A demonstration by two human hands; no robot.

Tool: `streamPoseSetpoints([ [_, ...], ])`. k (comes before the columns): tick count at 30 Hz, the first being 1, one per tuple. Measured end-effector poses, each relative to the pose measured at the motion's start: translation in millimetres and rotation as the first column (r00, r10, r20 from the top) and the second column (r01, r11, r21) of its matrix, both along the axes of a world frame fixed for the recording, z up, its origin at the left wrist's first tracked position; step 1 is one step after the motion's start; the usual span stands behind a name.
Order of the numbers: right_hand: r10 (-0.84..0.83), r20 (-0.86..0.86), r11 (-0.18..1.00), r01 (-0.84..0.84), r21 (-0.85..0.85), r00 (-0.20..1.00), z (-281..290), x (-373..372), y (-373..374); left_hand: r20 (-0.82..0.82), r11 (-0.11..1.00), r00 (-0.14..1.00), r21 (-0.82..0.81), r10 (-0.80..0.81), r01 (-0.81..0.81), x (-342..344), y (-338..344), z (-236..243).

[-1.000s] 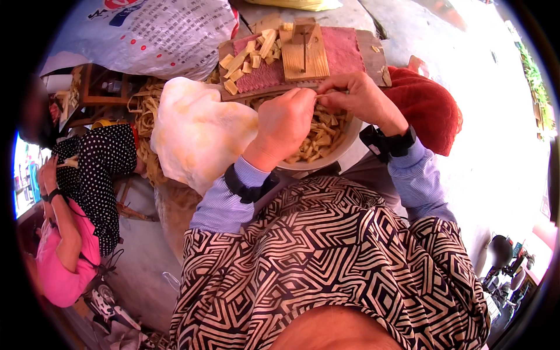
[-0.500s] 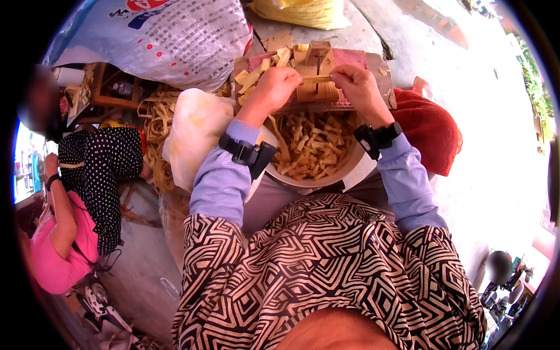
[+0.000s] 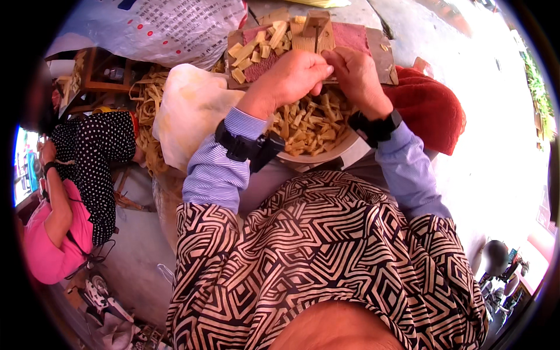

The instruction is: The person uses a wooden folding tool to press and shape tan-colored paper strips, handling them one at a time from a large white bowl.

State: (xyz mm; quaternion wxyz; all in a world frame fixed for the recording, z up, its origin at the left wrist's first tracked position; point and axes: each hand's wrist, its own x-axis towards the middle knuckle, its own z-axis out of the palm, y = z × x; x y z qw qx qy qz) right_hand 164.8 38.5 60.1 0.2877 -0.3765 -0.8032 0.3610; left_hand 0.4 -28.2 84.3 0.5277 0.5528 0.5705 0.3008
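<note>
My left hand point(image 3: 291, 79) and my right hand point(image 3: 357, 74) meet with fingers pinched, just over the near edge of a wooden board point(image 3: 382, 61). The pale yellow strip they held between them half a second ago is now hidden by the fingers. Behind my fingers stands a wooden block point(image 3: 304, 42) with an upright piece and a dark slot, set on the board's red mat point(image 3: 349, 39). Short yellowish pieces point(image 3: 256, 49) lie on the board's left side. Below my hands a round bowl point(image 3: 326, 157) holds many folded or knotted yellowish strips point(image 3: 312, 125).
Left of the bowl are a white cloth or bag point(image 3: 189, 116) and a heap of long strips point(image 3: 150, 96). A large printed sack point(image 3: 181, 29) lies behind them. A red cloth point(image 3: 429, 108) is at the right. Another person in a pink top point(image 3: 61, 233) sits at the left.
My hands have come together and nearer to me, off the block; the strip between them has gone out of sight. The view has shifted slightly.
</note>
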Motion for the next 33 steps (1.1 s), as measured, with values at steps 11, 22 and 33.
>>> streamPoseSetpoints([
  [11, 0.155, -0.746, 0.407, -0.730, -0.549, 0.648, 119, 31, -56, 0.409, 0.949, 0.892, 0.310, -0.191, 0.061, 5, -14, 93],
  [22, 0.103, -0.705, 0.528, -0.639, -0.559, 0.702, 100, 42, -54, 0.145, 0.876, 0.981, 0.481, -0.127, 0.042, 19, 16, 68],
  [33, -0.197, -0.083, 0.977, 0.203, 0.071, 0.977, 27, 29, -36, 0.786, 0.963, 0.558, -0.224, 0.268, -0.147, 62, -24, -18],
])
